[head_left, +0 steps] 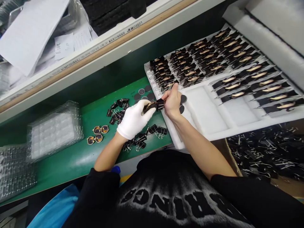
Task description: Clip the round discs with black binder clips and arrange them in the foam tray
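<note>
My left hand (134, 119), in a white glove, is closed on a dark piece with a gold edge (150, 107), which looks like a round glasses frame; the fingers cover part of it. At its right end sits a black binder clip (161, 104). My bare right hand (173, 103) pinches the clip's wire handles. Both hands meet over the left edge of the white foam tray (175, 139). Two round gold-rimmed glasses frames (101, 129) lie left of my gloved hand. Loose binder clips (116, 110) are scattered around that hand, and dark round discs (142, 91) lie behind it.
Rows of clipped frames (190, 68) fill the tray's back and right parts. Clear plastic trays (55, 131) are stacked on the green table (76, 152) at left. A box of binder clips (268, 152) stands below right. A shelf edge (104, 47) runs across the back.
</note>
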Demonstrator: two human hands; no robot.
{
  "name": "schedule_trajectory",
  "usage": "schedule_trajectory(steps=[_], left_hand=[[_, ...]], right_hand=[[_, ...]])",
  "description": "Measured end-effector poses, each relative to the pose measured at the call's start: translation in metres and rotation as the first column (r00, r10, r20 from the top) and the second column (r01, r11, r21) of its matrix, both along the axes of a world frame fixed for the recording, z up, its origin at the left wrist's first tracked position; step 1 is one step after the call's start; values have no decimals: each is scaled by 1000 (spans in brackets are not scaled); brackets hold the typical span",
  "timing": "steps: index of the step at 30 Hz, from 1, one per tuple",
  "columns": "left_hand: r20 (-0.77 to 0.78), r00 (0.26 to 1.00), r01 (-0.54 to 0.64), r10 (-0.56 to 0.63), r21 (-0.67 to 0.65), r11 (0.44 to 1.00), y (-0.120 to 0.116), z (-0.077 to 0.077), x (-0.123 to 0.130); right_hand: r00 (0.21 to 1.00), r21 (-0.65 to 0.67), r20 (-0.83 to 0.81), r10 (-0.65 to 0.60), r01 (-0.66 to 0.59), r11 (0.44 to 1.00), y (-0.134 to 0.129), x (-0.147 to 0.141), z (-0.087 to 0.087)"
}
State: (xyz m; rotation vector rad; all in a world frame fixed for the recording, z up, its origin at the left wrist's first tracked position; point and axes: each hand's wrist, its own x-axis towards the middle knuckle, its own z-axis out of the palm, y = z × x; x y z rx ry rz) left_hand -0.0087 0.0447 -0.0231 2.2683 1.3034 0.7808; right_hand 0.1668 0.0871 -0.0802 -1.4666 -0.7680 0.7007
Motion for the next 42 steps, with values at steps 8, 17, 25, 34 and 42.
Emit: schedule_trajectory(steps=[8, 17, 25, 34, 42], left_hand=[[-70, 997, 32, -34, -43, 999, 4, -1, 1], [18, 996, 92, -92, -17, 996, 8, -1, 2], [-195, 915, 399, -352, 316, 861, -1, 3, 2], [87, 816, 561, -572, -356, 747, 1, 29, 111], [-382, 830, 493, -406, 165, 854, -15, 32, 265]], right_hand=[[996, 2, 62, 63, -63, 998, -5, -6, 0], [990, -72, -108, 89, -97, 993, -4, -2, 10], [842, -112, -10, 540, -537, 836, -69, 41, 55], [922, 197, 335, 194, -270, 942, -150, 120, 46], [581, 427, 609, -540, 334, 840, -186, 158, -15]])
